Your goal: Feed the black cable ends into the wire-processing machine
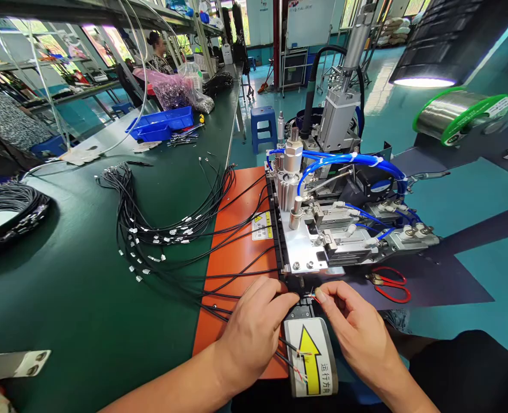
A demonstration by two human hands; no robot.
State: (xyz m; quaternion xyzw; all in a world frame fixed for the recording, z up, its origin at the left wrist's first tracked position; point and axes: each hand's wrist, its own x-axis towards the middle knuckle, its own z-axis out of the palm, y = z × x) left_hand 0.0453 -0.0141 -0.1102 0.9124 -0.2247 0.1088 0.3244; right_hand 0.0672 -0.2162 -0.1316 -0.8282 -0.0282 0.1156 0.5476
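Note:
My left hand (258,324) is closed at the front edge of the machine (294,246), its thumb and fingers pinching a black cable whose gripped part is mostly hidden. Just to the right, my right hand (352,321) pinches the thin coloured wires (310,296) at that cable's end. Below my hands, two more cable ends with bared coloured wires (302,354) lie over a label with a yellow arrow (309,335). Other black cables (240,246) run from the machine's side across the orange plate (240,195) to a bundle (154,223) on the green table.
Red-handled cutters (389,284) lie right of the machine, below a solder wire spool (462,115). A cable coil (12,212) rests at the left. Blue trays (161,123) and a pink bag (167,89) stand farther back. A person (161,51) is in the background.

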